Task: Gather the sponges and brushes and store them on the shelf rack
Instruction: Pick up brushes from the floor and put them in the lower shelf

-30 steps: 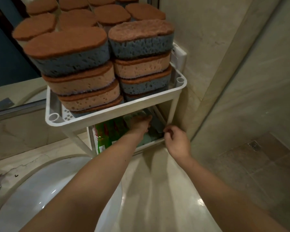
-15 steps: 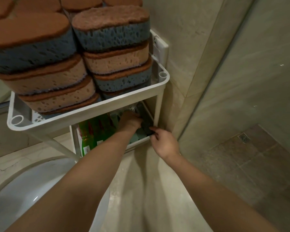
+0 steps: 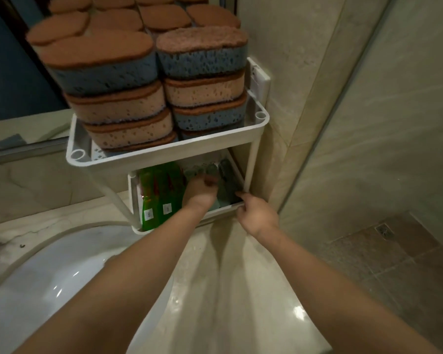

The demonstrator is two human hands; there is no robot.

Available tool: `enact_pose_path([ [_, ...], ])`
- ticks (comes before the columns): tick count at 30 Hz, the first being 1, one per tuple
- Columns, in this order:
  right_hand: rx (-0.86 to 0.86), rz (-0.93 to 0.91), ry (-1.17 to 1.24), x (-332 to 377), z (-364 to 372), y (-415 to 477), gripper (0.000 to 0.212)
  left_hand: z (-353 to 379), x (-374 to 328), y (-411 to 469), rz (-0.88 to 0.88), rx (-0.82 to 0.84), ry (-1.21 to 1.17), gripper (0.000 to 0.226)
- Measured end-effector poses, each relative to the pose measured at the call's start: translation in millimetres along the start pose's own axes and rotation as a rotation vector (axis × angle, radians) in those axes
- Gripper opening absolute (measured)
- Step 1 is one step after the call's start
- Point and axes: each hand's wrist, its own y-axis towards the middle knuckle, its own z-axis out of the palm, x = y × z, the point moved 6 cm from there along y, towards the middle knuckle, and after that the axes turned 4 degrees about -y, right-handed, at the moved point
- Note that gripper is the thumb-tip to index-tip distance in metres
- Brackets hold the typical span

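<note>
Shelf rack (image 3: 164,152) storage was under way at the lower tier (image 3: 225,208), which was reached into by the left hand (image 3: 201,190). Its fingers were curled down among grey-green scouring pads (image 3: 198,171) at the tier's back; whether one was gripped could not be told. The right hand (image 3: 257,214) was kept apart from the left at the tier's front right corner. Its fingertips were bent against the rim beside a dark pad (image 3: 228,180); a firm hold could not be confirmed. Green packets (image 3: 159,195) were stood in the tier's left half. On the rack's upper tier, sponges (image 3: 205,80) were stacked in two piles, blue and tan under brown tops. A white basin (image 3: 49,277) was set below and left of the rack, and a mirror (image 3: 10,72) behind it.
</note>
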Motion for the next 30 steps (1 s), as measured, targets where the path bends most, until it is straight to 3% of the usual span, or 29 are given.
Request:
enact_pose_path([
  [3,-0.071,-0.017,0.079,16.8,-2.4,-7.4,0.041,-17.3,12.6,-21.4,-0.016,-0.031,-0.142,0.027],
  [10,-0.064,-0.135,0.320,87.7,28.0,-43.0,0.031,-78.3,59.3,-87.1,-0.051,-0.153,-0.389,0.016],
  [19,0.262,-0.355,0.471,209.6,121.3,-158.7,0.025,-202.2,173.1,-227.6,-0.217,-0.394,-0.611,0.015],
  [30,0.650,-0.778,0.334,330.4,254.5,-403.9,0.026,-302.7,339.0,-485.8,-0.429,-0.911,-0.734,0.018],
])
